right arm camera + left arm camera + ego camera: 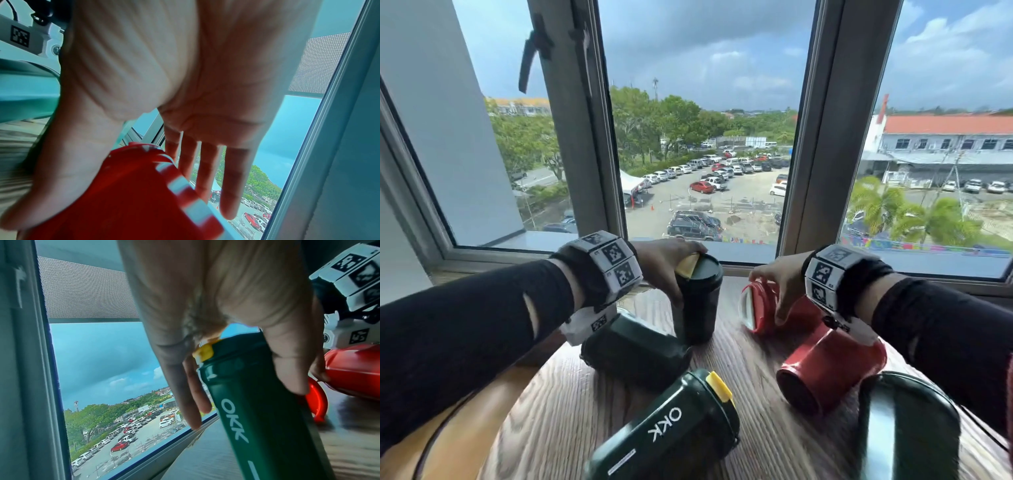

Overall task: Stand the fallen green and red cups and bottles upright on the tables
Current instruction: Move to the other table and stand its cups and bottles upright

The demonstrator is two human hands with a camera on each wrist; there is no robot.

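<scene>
Five drink containers show on the round wooden table (571, 404) in the head view, and only one stands upright. That one is a dark green bottle (699, 301) with a yellow flip tab, standing near the far edge of the table, just below the window sill (750, 255). The left hand (664, 263) holds it from above: the thumb and fingers curl down round its lid and upper body, and the left wrist view shows the thumb pressed against one side and two fingers reaching down the other.

The right hand (777, 284) rests on a red bottle (763, 308) that lies on its side near the far edge, to the right of the upright one, its pale-rimmed lid facing left. In the right wrist view the thumb lies along the red body while the four fingers (230, 186) stretch almost straight past the lid; whether they close on it I cannot tell.

A red cup (828, 366) lies on its side nearer the right edge, its open end toward the camera. A second dark green bottle (633, 346) lies fallen under the left wrist, and a third green bottle (671, 431), printed OKK, lies near the front edge. A dark rounded container (907, 431) sits at the front right; its type is unclear.
</scene>
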